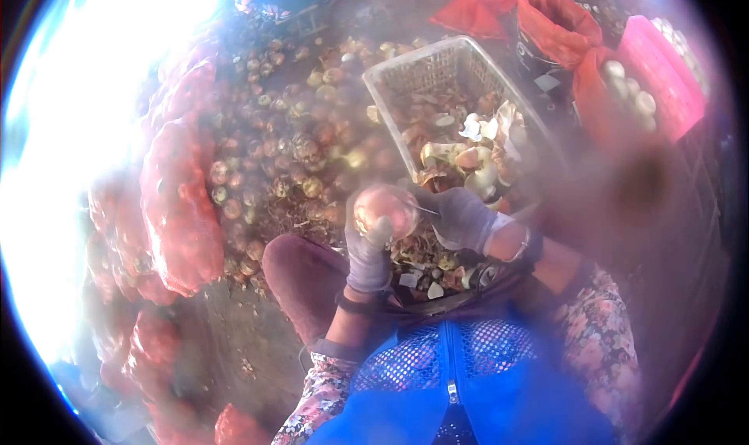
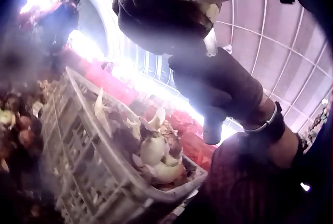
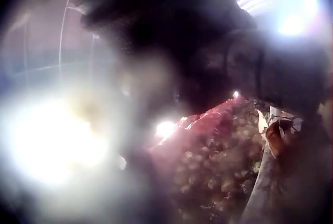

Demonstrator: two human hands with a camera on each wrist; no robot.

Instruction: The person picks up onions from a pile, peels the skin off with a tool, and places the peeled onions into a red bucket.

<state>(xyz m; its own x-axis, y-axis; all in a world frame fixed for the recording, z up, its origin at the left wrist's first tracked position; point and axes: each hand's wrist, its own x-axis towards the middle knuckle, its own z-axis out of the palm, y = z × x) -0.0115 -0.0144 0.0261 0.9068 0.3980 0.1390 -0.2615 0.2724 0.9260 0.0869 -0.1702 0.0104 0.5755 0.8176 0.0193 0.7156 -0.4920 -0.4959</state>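
Note:
In the head view my gloved left hand [image 1: 367, 256] grips a round, shiny brownish-pink onion [image 1: 388, 208], the thumb lying across its near side. Close on the right, my gloved right hand [image 1: 462, 217] has its fingers curled round a small knife, whose thin blade [image 1: 426, 210] points at the onion; the handle is hidden in the fist. Both hands are above the near end of a plastic crate [image 1: 390, 127] holding onion skins and pale peeled layers [image 1: 485, 168]. From the left wrist the right hand [image 2: 223, 86] appears beside the left; the right wrist view is mostly blurred.
Loose unpeeled onions [image 1: 273, 152] spread over the ground left of the crate. Full red mesh sacks [image 1: 181, 203] line the far left. At the right stand an open red bag [image 1: 558, 24] and a pink bag [image 1: 663, 74] beside white peeled onions [image 1: 644, 103].

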